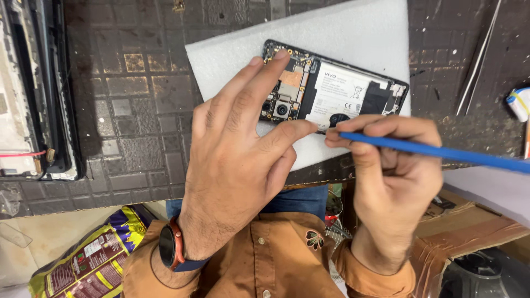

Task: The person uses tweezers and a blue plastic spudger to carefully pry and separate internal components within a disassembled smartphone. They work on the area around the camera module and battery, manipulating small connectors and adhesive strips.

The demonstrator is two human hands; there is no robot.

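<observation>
Left hand (237, 149) spreads open over the opened phone (331, 91), fingertips pinning its left end to the white foam pad (342, 33) so it can't slide, while the right hand (386, 165) pinches a blue tool (441, 152) at its near edge.

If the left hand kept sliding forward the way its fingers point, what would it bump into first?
The left hand points up and right, with its fingertips already on the top edge of the opened phone. Going on, it would probably cross that edge onto the white foam sheet, though depth is hard to judge.
</observation>
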